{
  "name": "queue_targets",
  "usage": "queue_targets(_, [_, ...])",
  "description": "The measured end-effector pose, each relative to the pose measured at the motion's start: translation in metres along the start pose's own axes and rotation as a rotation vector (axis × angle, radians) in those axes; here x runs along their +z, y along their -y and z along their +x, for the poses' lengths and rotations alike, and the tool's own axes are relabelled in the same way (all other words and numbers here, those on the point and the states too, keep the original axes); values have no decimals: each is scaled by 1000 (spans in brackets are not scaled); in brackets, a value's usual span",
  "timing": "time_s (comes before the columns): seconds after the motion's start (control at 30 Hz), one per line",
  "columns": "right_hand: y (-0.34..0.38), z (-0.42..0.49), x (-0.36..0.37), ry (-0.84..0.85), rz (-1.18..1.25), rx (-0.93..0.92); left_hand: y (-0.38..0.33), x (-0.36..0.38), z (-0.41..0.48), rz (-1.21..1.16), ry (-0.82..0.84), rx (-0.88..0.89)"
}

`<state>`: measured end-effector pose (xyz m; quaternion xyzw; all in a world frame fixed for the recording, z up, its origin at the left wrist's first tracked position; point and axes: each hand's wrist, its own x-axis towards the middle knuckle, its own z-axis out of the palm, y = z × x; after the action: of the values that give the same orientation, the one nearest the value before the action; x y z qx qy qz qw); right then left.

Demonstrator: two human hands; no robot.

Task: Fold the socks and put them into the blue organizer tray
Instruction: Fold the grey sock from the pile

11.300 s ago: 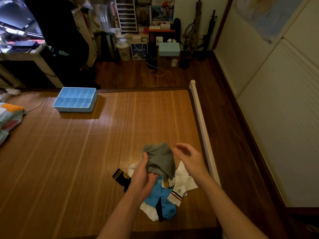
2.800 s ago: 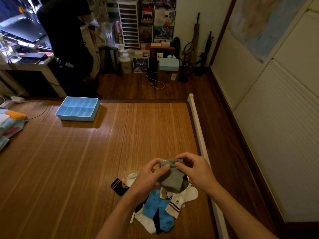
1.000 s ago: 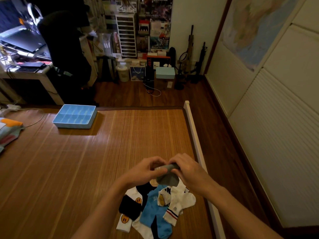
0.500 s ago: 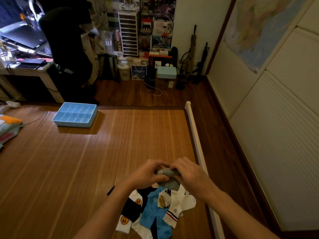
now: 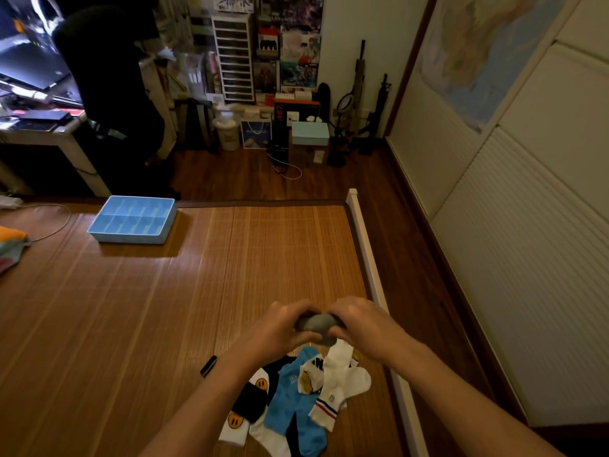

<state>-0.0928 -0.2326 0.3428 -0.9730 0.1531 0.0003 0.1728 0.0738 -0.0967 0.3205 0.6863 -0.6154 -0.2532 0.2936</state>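
Observation:
A grey sock (image 5: 319, 323) is bundled small between my two hands, above the near part of the bamboo mat. My left hand (image 5: 282, 328) grips its left side and my right hand (image 5: 360, 322) grips its right side, fingers curled over it. Under my hands lies a pile of loose socks (image 5: 298, 399): blue, white with a striped cuff, and black and white ones with smiley faces. The blue organizer tray (image 5: 133, 219), with several compartments, sits at the mat's far left edge, well away from my hands.
A white rail (image 5: 369, 268) borders the mat on the right, with wooden floor beyond it. Folded cloth (image 5: 11, 247) lies at the far left edge beside a cable. A desk, a dark chair and shelves with boxes stand across the room.
The grey sock went from hanging open in my left hand to a tight bundle squeezed between both hands. The view shifted, showing more of the sock pile.

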Motion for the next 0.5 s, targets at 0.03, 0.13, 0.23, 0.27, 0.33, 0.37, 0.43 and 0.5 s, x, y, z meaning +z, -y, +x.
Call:
queue_targets(0.03, [1, -1, 2, -33, -62, -31, 0, 0, 1, -37, 21, -44])
queue_targets(0.13, [1, -7, 11, -148, -228, -144, -2, -1, 4, -80, 116, -87])
queue_targets(0.23, [2, -10, 21, -233, -296, -243, -3, -3, 7, -40, 201, -93])
queue_targets(0.27, [2, -11, 23, -255, -304, -258, -4, -3, 9, -35, 204, -101])
queue_targets(0.33, [2, -12, 23, -267, -269, -218, -7, -2, 11, 7, 156, -88])
queue_targets(0.37, [2, -11, 22, -237, -225, -164, -10, 0, 12, 49, 116, -67])
queue_targets(0.43, [3, -11, 21, -143, -110, -42, -13, 5, 11, 133, 35, -8])
queue_targets(0.5, [3, -10, 22, -45, 31, 49, -14, 12, 9, 205, -9, 35])
